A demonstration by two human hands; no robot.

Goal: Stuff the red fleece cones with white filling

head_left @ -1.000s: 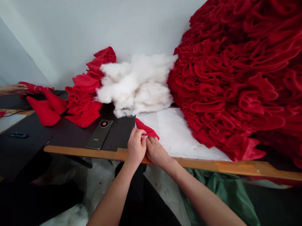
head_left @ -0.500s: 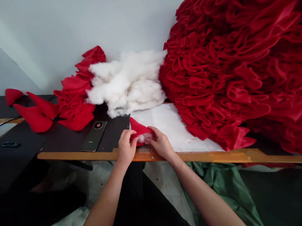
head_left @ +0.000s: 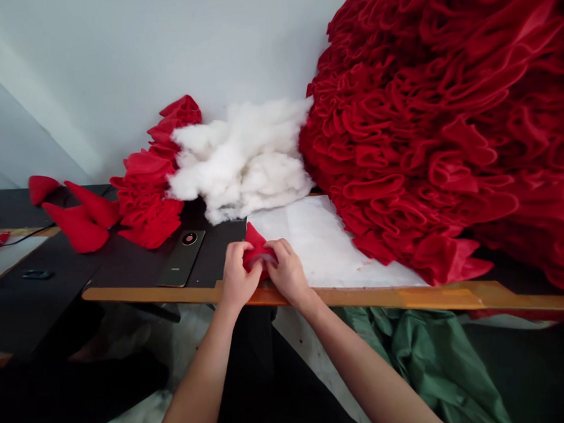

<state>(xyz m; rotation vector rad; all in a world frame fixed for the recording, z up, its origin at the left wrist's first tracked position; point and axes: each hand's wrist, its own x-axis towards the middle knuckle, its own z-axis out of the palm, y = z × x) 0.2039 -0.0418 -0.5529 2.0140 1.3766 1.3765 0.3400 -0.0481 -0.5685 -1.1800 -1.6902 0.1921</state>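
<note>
Both my hands meet at the near table edge [head_left: 360, 295] on one small red felt cone [head_left: 256, 242]. My left hand [head_left: 237, 277] pinches its left side with closed fingers. My right hand [head_left: 287, 272] grips its right side, fingers curled over the opening. The cone's point sticks up and away from me. Just behind it lies a heap of white stuffing [head_left: 242, 157] on the table.
A huge pile of red felt pieces [head_left: 446, 117] fills the right side. A smaller red stack [head_left: 148, 189] and several stuffed red cones [head_left: 79, 223] lie at left. A phone [head_left: 182, 258] rests by my left hand; white paper [head_left: 325, 241] lies under the work; green fabric [head_left: 433, 367] hangs below.
My hands have closed together on the red cone and the white tuft seen in its opening half a second ago is covered. The other person's hand at far left is gone.
</note>
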